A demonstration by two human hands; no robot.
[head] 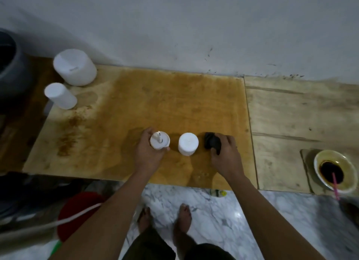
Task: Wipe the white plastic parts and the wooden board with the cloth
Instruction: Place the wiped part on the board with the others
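Hands: a round white plastic cap with an upright stem (pixel 159 140) is being gripped by the curled fingers of the left hand (pixel 149 153); a crumpled dark cloth (pixel 212 142) is being clutched in the right hand (pixel 226 155), low on the amber-stained wooden board (pixel 174 96).
Board: it is being used as the work surface, its middle looking darker than its pale edges.
White parts: a short white plastic cylinder (pixel 188 144) is being left standing between the hands, just beside the cloth; a wide white plastic tub (pixel 74 66) and a slim white plastic cylinder (pixel 60 95) are being kept at the far left corner, well apart.
Step in hand: by the grips, either the cap is being readied for wiping or the board is being rubbed; which cannot be told.
Next move: the cloth is probably being called to the cap, with a firm left-hand hold needed so it is not twisted loose.
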